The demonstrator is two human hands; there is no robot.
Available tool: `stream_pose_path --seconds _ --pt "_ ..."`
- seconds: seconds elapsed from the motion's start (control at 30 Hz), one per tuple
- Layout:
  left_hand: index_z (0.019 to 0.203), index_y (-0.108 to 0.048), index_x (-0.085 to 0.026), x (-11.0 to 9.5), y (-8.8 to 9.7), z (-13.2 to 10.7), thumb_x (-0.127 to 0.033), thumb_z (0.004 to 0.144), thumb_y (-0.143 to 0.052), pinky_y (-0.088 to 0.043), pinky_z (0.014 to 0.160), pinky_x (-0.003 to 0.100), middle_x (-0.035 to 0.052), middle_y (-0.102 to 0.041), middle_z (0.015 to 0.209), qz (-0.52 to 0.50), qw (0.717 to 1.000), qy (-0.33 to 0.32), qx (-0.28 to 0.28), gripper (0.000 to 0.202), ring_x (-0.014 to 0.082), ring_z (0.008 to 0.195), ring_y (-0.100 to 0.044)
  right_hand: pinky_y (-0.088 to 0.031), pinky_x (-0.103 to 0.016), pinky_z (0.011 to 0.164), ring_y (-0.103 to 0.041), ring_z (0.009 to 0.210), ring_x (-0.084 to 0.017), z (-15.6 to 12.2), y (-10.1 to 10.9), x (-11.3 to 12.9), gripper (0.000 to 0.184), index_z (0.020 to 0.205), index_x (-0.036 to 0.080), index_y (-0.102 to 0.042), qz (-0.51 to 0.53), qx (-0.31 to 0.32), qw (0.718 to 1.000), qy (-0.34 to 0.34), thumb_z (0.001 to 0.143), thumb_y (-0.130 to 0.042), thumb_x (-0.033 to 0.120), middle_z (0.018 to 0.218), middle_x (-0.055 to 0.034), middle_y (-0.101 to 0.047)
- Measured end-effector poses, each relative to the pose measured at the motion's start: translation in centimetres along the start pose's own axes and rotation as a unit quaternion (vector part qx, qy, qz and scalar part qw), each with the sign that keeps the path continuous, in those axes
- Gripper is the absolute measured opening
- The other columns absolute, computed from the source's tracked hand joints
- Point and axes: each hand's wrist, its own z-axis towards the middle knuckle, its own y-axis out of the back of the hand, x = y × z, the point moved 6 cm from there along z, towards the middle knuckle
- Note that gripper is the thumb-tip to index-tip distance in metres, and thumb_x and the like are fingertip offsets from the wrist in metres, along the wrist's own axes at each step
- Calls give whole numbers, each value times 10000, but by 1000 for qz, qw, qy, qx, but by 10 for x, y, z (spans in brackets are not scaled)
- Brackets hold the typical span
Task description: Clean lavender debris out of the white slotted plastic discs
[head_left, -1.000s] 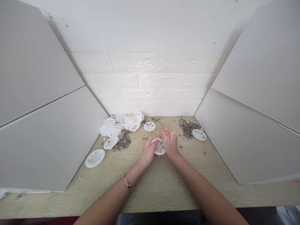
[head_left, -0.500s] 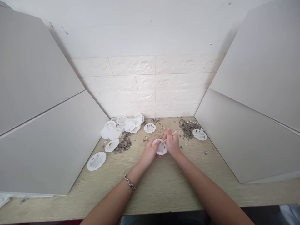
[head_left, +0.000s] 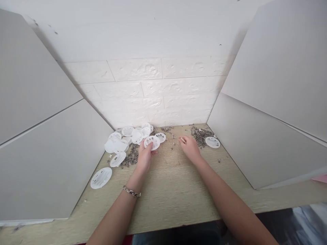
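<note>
Here we are over a pale wood-grain tabletop [head_left: 166, 194], and our left hand [head_left: 144, 157] has its fingers wrapped around a round, translucent white plastic disc [head_left: 152, 143], lifted just above the surface. Our right hand [head_left: 189, 149] sits well apart to the right, fingers curled in a loose pinch on a thin pale stick [head_left: 182, 139], probably wooden. Just beyond the left hand lies a second slotted white disc [head_left: 160, 137], and further left of that hand is a jumbled heap of similar white discs [head_left: 127, 137]. One more disc [head_left: 101, 177] lies alone nearer us, and another [head_left: 212, 142] lies beyond the right hand. Crumbly grey-brown debris [head_left: 200, 136] is banked beside that far disc, with a second patch [head_left: 131, 157] by the heap. So the discs sit mostly heaped, a few apart, and we can read no brand, label or writing on anything.
</note>
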Motion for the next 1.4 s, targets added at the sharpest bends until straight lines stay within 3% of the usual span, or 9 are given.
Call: stream_pose_path --seconds 0.1,0.2,0.33,0.53,0.83,1.17,1.27,1.4 --pt "1022 -425 -190 2 3 2 -159 678 -518 -448 414 149 53 -544 963 4 1000 -9 -19 358 95 620 -583 -315 -205 680 -494 831 -132 -2 -6 0 222 897 175 -618 -91 50 995 3 814 -418 223 931 -49 -587" --pt "1048 -405 -202 8 4 3 -152 676 -519 -444 407 148 60 -531 1000 16 1000 3 -24 391 99 632 -581 -290 -211 614 -496 784 -135 -1 1 -4 232 860 171 -619 -145 64 987 -3 825 -394 212 888 -60 -588" --pt "1027 -410 -197 7 5 5 -147 676 -525 -477 465 158 68 -506 1055 17 999 -8 -26 373 96 689 -576 -267 -219 558 -501 716 -141 3 29 -20 253 846 159 -605 -160 46 984 -60 839 -361 224 833 -72 -595" --pt "1022 -391 -193 1 3 3 -159 684 -517 -458 455 146 59 -509 1028 13 1000 -14 -19 362 94 685 -575 -327 -208 593 -528 756 -155 6 67 -59 293 1010 210 -564 -92 -26 979 -178 829 -335 231 907 -52 -609" --pt "1015 -407 -198 2 0 1 -207 652 -521 -356 363 129 31 -533 910 13 1000 -2 -1 381 89 588 -567 -350 -229 647 -532 884 -183 9 49 -50 268 996 207 -601 -177 38 974 -135 804 -416 239 978 -55 -603" --pt "976 -410 -183 10 -6 2 -182 584 -497 -282 336 129 13 -535 796 35 999 14 14 402 74 493 -504 -329 -225 603 -532 861 -169 13 55 -47 271 985 197 -597 -211 4 971 -116 837 -375 244 965 -75 -588" --pt "1000 -421 -184 12 -4 3 -186 583 -488 -282 339 126 17 -540 804 60 998 10 11 422 67 489 -489 -340 -218 626 -528 866 -165 22 52 -38 295 982 184 -599 -219 -2 971 -93 849 -344 248 980 -83 -580" --pt "1004 -429 -183 8 -2 3 -199 583 -485 -283 335 126 19 -544 804 78 997 -8 10 425 72 495 -490 -361 -223 631 -541 865 -177 50 34 -27 303 1003 181 -595 -249 61 964 -72 842 -346 244 980 -95 -586"
